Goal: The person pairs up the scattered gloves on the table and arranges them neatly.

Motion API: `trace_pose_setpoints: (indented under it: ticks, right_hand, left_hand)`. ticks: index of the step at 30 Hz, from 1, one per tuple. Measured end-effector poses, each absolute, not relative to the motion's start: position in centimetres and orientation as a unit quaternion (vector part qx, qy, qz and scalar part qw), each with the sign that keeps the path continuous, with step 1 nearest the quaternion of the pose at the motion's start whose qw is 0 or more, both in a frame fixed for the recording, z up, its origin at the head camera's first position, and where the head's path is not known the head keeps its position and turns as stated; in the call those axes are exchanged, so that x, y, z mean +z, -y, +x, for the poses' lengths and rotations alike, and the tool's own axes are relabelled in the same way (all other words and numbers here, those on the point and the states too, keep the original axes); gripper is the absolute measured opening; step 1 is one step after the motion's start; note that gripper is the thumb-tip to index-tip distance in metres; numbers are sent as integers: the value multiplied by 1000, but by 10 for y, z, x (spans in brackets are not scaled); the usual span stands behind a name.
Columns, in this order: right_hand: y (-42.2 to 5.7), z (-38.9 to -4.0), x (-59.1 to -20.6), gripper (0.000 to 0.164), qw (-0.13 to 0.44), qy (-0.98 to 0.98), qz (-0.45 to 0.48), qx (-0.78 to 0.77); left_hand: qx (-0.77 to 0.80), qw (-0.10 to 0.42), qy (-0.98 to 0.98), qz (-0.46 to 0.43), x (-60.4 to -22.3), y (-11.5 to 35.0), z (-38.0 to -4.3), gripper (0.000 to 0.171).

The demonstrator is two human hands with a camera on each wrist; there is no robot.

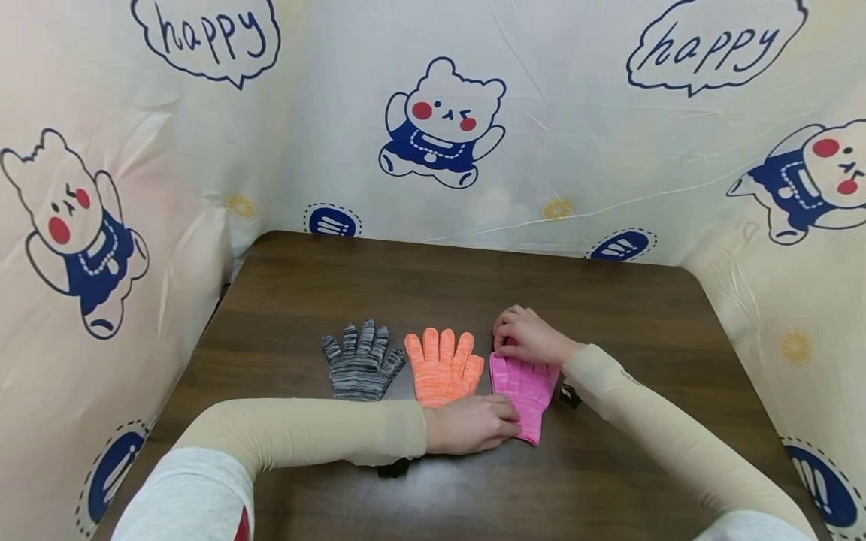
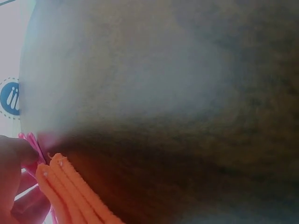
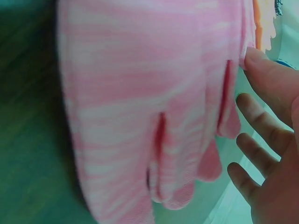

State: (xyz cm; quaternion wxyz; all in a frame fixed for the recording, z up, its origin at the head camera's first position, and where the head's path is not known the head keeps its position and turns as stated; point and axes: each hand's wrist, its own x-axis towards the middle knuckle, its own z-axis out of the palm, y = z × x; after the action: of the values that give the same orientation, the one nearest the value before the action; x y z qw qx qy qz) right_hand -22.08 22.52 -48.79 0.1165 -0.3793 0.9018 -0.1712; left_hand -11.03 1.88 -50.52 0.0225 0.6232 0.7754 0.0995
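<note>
A pink knitted glove [image 1: 521, 394] lies at the right end of a row on the table, its fingers toward the back. My left hand [image 1: 473, 425] reaches across and pinches its cuff, which shows between thumb and fingers in the left wrist view. At the finger end, my right hand [image 1: 531, 336] pinches the glove's left edge, thumb tip against the fabric, other fingers spread apart in the right wrist view. Beside it lies an orange glove [image 1: 443, 368], its cuff partly behind my left hand. A grey-and-black glove [image 1: 361, 364] is leftmost, its cuff hidden by my sleeve.
The dark wooden table [image 1: 609, 481] has rounded back corners. A pale printed cloth [image 1: 568, 113] with cartoon bears hangs around its back and sides. My left forearm [image 1: 325, 428] lies across the front of the row.
</note>
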Motion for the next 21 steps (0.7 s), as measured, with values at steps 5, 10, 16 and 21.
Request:
trace_pose_setpoints:
  ticks: [5, 10, 16, 21]
  right_hand:
    - [-221, -221, -486, 15, 108, -901, -386, -166]
    - [-218, -221, -491, 15, 83, -899, -400, -154]
    - [-223, -218, -494, 9, 97, -906, -377, -166]
    - [-236, -218, -488, 9, 114, -910, -338, -209]
  left_hand:
    - [98, 22, -776, 623, -505, -19, -110, 25]
    - [95, 18, -780, 619, -505, -19, -109, 25]
    - [85, 13, -779, 621, -506, -17, -106, 28]
    - [85, 14, -779, 621, -506, -17, -105, 29]
